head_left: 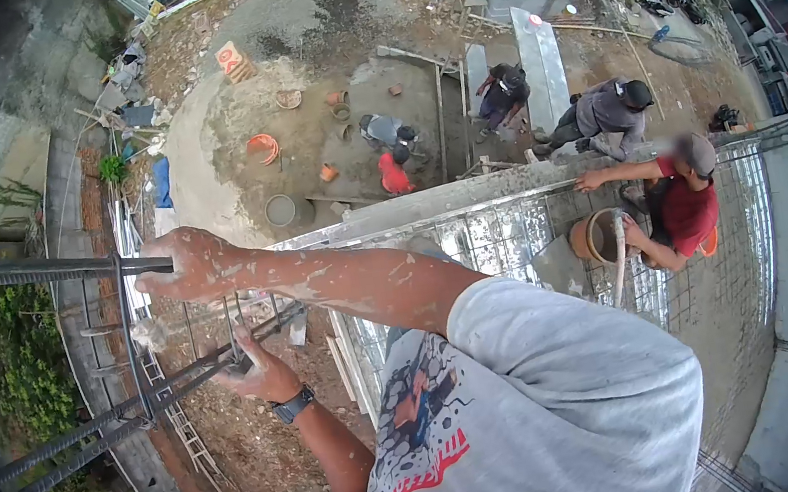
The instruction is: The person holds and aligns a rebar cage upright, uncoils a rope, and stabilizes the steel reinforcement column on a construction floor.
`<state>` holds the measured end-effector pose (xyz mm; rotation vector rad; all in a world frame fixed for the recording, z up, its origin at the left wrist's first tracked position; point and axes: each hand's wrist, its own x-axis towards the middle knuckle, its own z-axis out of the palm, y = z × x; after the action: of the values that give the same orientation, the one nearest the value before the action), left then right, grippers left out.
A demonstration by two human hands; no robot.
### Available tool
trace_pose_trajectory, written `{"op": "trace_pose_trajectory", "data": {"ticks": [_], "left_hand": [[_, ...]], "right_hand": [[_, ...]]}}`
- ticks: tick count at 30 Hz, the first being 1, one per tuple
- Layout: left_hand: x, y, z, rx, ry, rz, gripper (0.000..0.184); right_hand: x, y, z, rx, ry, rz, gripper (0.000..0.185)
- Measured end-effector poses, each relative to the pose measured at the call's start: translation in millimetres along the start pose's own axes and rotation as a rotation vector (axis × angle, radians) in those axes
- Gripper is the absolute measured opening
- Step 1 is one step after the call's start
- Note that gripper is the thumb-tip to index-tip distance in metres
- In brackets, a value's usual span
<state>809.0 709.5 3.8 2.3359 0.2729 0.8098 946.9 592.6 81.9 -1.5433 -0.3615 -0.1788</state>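
A cage of ribbed steel bars [44, 267] with thin square ties reaches in from the left edge. My right hand [187, 265] is closed around the end of its upper bars, the arm stretched across the view and spotted with cement. Lower down, my left hand [269, 376], with a dark watch [293, 404] on the wrist, has its fingers around the lower steel bars [107, 423]. One of its fingers points up past the bars. Cement also marks this hand.
At right, a person in red [693, 204] crouches by a bucket [599, 235] on a steel mesh [694, 304]. Several people work on the ground below, among buckets and wet cement. A concrete edge [448, 200] crosses mid-view; a ladder [188, 431] stands lower left.
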Motion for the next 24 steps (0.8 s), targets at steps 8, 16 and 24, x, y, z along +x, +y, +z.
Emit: {"op": "trace_pose_trajectory", "data": {"ticks": [8,16,24], "left_hand": [[-2.2,0.1,16.0,-0.184,-0.124,-0.043,0.076],[-10.9,-40.1,47.0,-0.386,-0.101,-0.207,0.040],[-13.6,-72.1,49.0,-0.403,-0.175,-0.306,0.064]], "right_hand": [[-4.6,-16.7,-5.5,-0.007,0.023,0.028,0.039],[-4.3,-11.8,4.1,0.004,0.074,0.012,0.035],[-3.4,-17.2,1.4,0.003,0.033,0.007,0.031]]}}
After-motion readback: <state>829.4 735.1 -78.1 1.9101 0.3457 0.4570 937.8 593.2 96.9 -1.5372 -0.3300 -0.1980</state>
